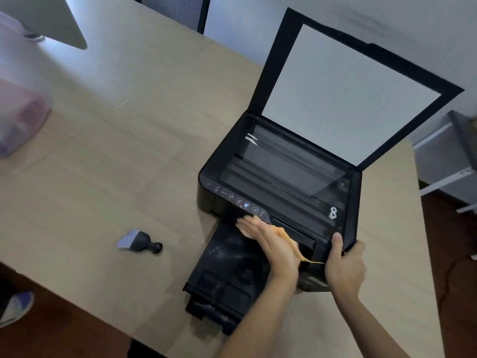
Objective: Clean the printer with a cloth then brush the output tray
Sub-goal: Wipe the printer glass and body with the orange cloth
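Left hand (268,244) presses cloth (282,232) to printer (284,174) (right hand (346,264) grips it)

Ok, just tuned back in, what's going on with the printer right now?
A person is wiping the front of the printer, just below its control panel, with an orange cloth pressed under the left hand. The right hand grips the printer's front right corner, apparently to steady it. The scanner lid stands open. The output tray is pulled out and looks dusty. The brush lies untouched on the table.
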Tool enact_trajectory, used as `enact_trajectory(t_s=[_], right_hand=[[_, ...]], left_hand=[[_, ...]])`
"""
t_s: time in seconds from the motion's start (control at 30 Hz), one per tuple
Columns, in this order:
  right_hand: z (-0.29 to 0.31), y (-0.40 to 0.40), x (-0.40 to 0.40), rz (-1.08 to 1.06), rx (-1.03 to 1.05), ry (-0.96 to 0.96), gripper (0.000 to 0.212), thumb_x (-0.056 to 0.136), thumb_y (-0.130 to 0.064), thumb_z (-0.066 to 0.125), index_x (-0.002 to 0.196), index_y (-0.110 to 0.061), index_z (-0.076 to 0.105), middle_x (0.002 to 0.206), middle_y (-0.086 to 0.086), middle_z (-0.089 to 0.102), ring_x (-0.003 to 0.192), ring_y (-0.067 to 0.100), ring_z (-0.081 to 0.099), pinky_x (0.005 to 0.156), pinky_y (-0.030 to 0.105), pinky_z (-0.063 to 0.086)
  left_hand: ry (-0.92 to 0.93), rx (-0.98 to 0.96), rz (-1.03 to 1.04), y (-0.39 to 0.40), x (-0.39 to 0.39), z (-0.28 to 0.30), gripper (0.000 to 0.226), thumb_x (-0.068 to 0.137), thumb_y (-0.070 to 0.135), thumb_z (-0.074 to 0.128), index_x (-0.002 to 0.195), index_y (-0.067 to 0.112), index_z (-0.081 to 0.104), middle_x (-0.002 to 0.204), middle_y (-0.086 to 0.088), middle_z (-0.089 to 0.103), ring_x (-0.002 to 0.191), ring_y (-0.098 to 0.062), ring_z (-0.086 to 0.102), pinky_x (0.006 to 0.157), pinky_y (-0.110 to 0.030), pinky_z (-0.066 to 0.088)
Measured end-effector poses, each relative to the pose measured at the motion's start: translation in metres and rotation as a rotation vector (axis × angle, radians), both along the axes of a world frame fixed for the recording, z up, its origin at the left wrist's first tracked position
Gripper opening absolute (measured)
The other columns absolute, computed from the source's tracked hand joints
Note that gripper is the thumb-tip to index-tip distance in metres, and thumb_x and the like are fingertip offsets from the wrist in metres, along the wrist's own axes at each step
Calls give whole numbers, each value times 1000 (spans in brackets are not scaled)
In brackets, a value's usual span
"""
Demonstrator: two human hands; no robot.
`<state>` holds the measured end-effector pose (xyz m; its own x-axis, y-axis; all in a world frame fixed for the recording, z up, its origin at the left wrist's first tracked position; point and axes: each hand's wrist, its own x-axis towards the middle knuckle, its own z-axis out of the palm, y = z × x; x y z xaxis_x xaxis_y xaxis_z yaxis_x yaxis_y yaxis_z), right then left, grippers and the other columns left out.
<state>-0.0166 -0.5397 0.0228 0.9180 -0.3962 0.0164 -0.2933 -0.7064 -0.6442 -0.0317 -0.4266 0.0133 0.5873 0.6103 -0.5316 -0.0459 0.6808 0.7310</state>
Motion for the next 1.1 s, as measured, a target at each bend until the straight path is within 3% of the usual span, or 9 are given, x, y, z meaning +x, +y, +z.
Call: enact_trajectory(t_s=[0.13, 0.27, 0.4, 0.47, 0.63, 0.73, 0.83, 0.97, 1.1], right_hand=[[0, -1, 0, 8, 3, -7, 37, 99, -40, 39, 105, -3, 40, 73, 5, 49, 75, 31, 44, 68, 38, 33], [-3, -2, 0, -2, -20, -34, 37, 102, -35, 32, 115, -1, 41, 90, 22, 59, 86, 41, 54, 71, 39, 32], [-3, -3, 1, 2, -28, -38, 39, 102, -34, 30, 119, -1, 42, 102, 30, 61, 94, 47, 55, 71, 39, 30], [-1, -2, 1, 2, -23, -27, 39, 102, -34, 30, 116, 0, 42, 101, 30, 61, 93, 47, 55, 70, 38, 30], [-2, -1, 0, -10, -32, -21, 38, 101, -38, 30, 112, -3, 41, 90, 24, 59, 88, 43, 54, 70, 39, 33], [-4, -1, -1, 6, -37, -34, 44, 98, -46, 27, 107, -5, 40, 77, 13, 54, 75, 34, 48, 68, 40, 38], [-4, 0, 0, -8, -16, -11, 42, 98, -46, 30, 104, -6, 39, 74, 14, 55, 72, 33, 50, 66, 40, 39], [-3, 0, 0, -1, -37, -6, 35, 97, -38, 40, 102, -3, 39, 64, 14, 52, 65, 36, 55, 60, 39, 41], [-2, 3, 0, -20, -26, -70, 51, 89, -51, 28, 101, -2, 40, 63, 13, 50, 64, 33, 49, 61, 39, 37]], left_hand=[[-55, 436, 231, 85, 19, -21, 87, 86, 73, 19, 151, 18, 4, 161, 0, -3, 149, -13, -2, 123, -43, 1], [-206, 92, 371, 157, 41, -51, 68, 87, 68, 33, 129, 20, 57, 142, -7, 51, 132, -20, 47, 116, -45, 30], [55, -45, 238, 114, 41, -60, 90, 77, 80, 30, 147, 22, 27, 153, -10, 34, 138, -28, 38, 115, -55, 26], [65, -173, 136, 73, 33, -56, 103, 63, 94, 28, 148, 37, 16, 160, 6, 15, 146, -19, 21, 120, -50, 16], [108, -319, -198, -21, 3, 9, 109, 59, 93, 15, 149, 36, -7, 160, 10, -7, 148, -13, 4, 121, -44, 2], [206, -178, -361, -37, -9, 21, 116, 55, 96, 9, 148, 31, -14, 161, 1, -1, 148, -17, 7, 121, -43, 8], [247, 116, -553, -40, -21, 19, 129, 51, 97, 1, 151, 15, -6, 154, -8, 30, 141, -24, 30, 115, -38, 25], [150, 364, -719, -44, -47, 30, 52, 99, 45, 21, 130, 10, 46, 115, 5, 52, 107, -8, 48, 93, -23, 29], [170, 383, -722, -34, -54, 16, 37, 99, 35, 35, 97, 8, 60, 89, -1, 62, 80, -10, 58, 63, -9, 38]])
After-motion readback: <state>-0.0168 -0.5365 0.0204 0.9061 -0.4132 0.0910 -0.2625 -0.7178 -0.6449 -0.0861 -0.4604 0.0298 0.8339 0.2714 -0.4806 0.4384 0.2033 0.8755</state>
